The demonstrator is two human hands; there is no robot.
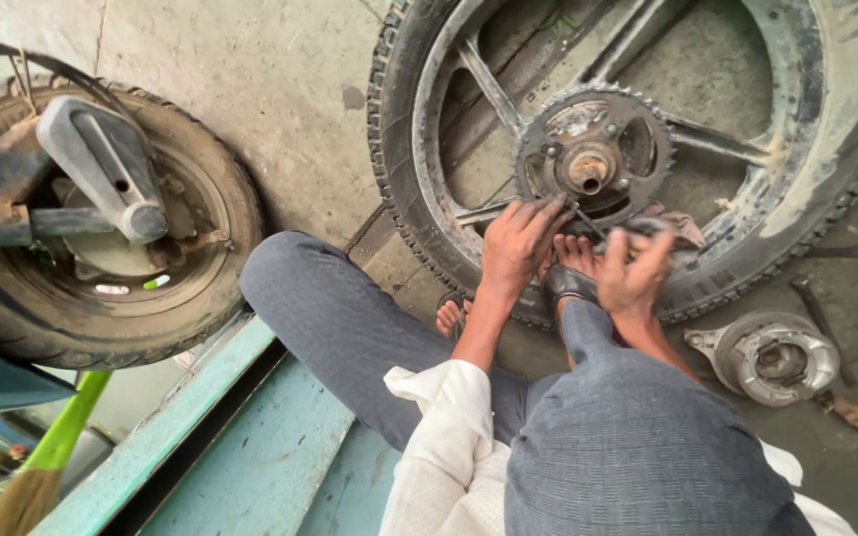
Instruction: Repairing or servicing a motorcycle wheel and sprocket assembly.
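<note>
Two hands are at work on the rear motorcycle wheel (826, 129), which lies flat on the concrete floor (270, 89) in the upper right of the frame. Left hand (520, 243) is spread, fingers open and pressed flat against the lower edge of the toothed sprocket (595, 149) at frame centre-top. Right hand (636, 270) is curled shut around a dark tool (669, 232), kind not discernible, just below and right of the sprocket. A sandalled foot (570, 270) is planted between the hands, touching the wheel.

Judged step: sprocket fasteners being worked loose or tight. For a clean result, the wheel is best kept pinned by the foot and the left palm, tool seated square on the fastener before force is applied, fingers kept off the sprocket teeth.

Room: tight. Tyre tread closes in below the hands; spokes bound the tool swing to the left and right of the hub. Brake drum plate (775, 355) lies apart at lower right, with loose parts near it along the right edge. A second mounted wheel (101, 223) fills the upper left, well apart. Blue-green bench (250, 447) edge runs at lower left beneath the person's knees. Open floor is left only between the two wheels.
</note>
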